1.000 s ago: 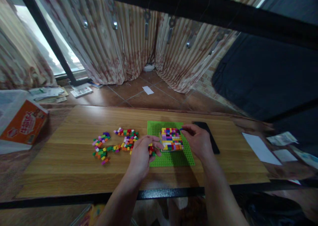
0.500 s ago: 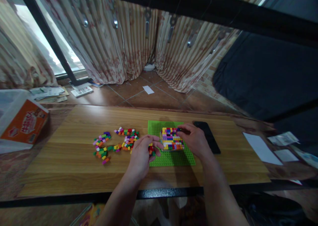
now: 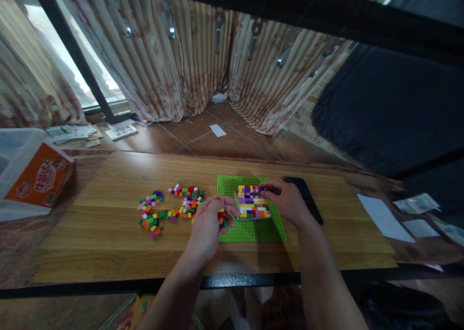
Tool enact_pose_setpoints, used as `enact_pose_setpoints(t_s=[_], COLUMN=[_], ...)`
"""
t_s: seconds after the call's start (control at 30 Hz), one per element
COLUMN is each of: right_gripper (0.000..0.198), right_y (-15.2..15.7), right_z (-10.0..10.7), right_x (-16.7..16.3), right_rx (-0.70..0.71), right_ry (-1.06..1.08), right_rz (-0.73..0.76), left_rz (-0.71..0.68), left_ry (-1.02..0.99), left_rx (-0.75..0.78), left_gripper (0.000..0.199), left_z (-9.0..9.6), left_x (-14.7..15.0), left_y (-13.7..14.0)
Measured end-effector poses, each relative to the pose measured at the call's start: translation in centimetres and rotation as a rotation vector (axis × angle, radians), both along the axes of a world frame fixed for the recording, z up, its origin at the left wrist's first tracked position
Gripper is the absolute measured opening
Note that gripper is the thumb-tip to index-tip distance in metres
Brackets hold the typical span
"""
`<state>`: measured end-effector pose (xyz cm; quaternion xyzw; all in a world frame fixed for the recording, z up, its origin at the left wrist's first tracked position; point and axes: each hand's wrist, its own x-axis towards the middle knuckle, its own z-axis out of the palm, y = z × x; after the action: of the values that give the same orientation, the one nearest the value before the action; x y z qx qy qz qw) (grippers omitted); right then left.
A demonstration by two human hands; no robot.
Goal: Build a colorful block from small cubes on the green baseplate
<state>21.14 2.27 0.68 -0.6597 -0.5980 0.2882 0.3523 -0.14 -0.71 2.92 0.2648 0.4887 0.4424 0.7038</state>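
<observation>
A block of many-coloured building bricks point(image 3: 253, 204) stands on a green studded baseplate point(image 3: 253, 233). My left hand point(image 3: 208, 221) is cupped at the block's left side, its fingers curled around several loose bricks point(image 3: 222, 218) in red, green and other colours. At the block's far right corner, my right hand point(image 3: 288, 202) has thumb and forefinger pinched on a small dark bluish brick point(image 3: 261, 188). The fingertips touch the block's top there, and whether this brick is pressed down cannot be made out. Loose bricks point(image 3: 188, 207) lie in clusters left of my left hand.
A black phone-like slab point(image 3: 308, 199) lies on the wooden table point(image 3: 108, 243) behind my right hand. A clear plastic box with an orange label point(image 3: 41, 175) stands at the left. Paper sheets point(image 3: 384, 216) lie off to the right. A dark bar point(image 3: 290, 11) crosses overhead.
The view has shifted slightly. Both hands stay almost where they were, the right one still at the block's far right corner and the left still cupped around bricks.
</observation>
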Motion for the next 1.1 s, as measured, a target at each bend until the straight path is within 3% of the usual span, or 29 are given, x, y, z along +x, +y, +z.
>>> enact_pose_setpoints(t_s=[0.23,0.4,0.5,0.6,0.67,0.8,0.9,1.1], right_gripper=[0.018,0.026,0.034,0.025,0.018,0.015,0.016,0.006], right_y=[0.4,0.2,-0.3,-1.3,-2.1,-3.7,-4.0,-3.7], right_z=[0.6,-0.3,-0.3,1.1,2.5,4.7,4.6,3.3], right_x=[0.0,0.4,0.4,-0.9,-2.6,-6.3,-8.0,-8.8], right_rx=[-0.107,-0.112,0.005,0.197,0.254,0.196,0.150,0.137], right_ry=[0.122,0.207,0.130,0.088,0.093,0.011,-0.128,-0.222], right_rz=[0.027,0.014,-0.051,-0.085,0.001,0.261,0.373,0.375], left_rz=[-0.002,-0.007,-0.021,-0.022,-0.034,-0.034,0.000,-0.033], left_ry=[-0.001,-0.035,-0.102,-0.145,-0.152,-0.110,-0.045,0.031], left_rx=[0.010,0.011,-0.007,-0.026,-0.031,-0.042,-0.083,-0.054], left_gripper=[0.015,0.018,0.027,0.039,0.048,0.060,0.059,0.053], left_z=[-0.1,-0.4,-0.7,-0.7,-0.7,-0.8,-1.0,-1.3], left_x=[0.1,0.1,0.2,0.3,0.4,0.6,0.6,0.4], left_y=[-0.1,-0.1,-0.1,-0.1,-0.2,-0.3,-0.4,-0.5])
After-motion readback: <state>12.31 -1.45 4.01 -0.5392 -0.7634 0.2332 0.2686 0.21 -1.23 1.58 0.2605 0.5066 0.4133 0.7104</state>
